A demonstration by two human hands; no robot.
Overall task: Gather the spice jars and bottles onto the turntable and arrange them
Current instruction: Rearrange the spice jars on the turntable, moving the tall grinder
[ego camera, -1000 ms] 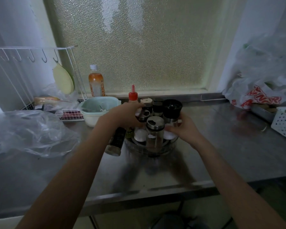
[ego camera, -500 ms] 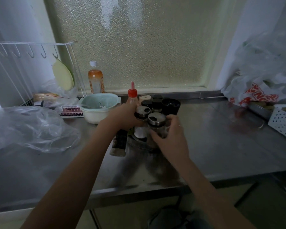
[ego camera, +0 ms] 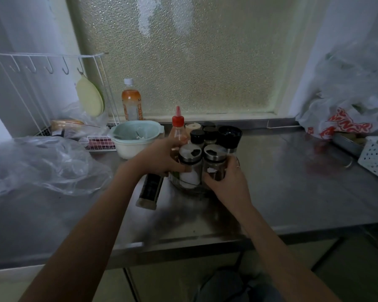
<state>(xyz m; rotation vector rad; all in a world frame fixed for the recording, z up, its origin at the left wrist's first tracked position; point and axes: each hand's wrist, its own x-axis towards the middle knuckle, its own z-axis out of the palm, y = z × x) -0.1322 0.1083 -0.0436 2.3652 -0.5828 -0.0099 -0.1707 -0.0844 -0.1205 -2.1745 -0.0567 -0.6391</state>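
- Head view: we are looking down at a steel counter [ego camera: 282,192] under a frosted window [ego camera: 183,62].
- The turntable [ego camera: 184,188] is sitting near the counter's middle, crowded with jars; only its clear front rim is showing between our hands.
- Our left hand [ego camera: 162,158] is closing around the left steel-capped jar [ego camera: 190,166], which is holding white powder.
- Our right hand [ego camera: 229,184] is wrapping the right steel-capped jar [ego camera: 214,164], fingers curled on its glass.
- Both jars are standing upright, touching each other, at the turntable's front.
- Behind them black-capped jars [ego camera: 207,132], a grinder [ego camera: 229,136] and a red-capped bottle [ego camera: 178,129] are standing close together.
- A dark jar [ego camera: 150,190] is lying on its side on the counter, just left of the turntable.
- A bowl [ego camera: 133,138] is sitting further left, a drink bottle [ego camera: 130,101] behind it.
- A clear bag [ego camera: 42,164] is resting at far left, a white basket [ego camera: 375,155] at far right.
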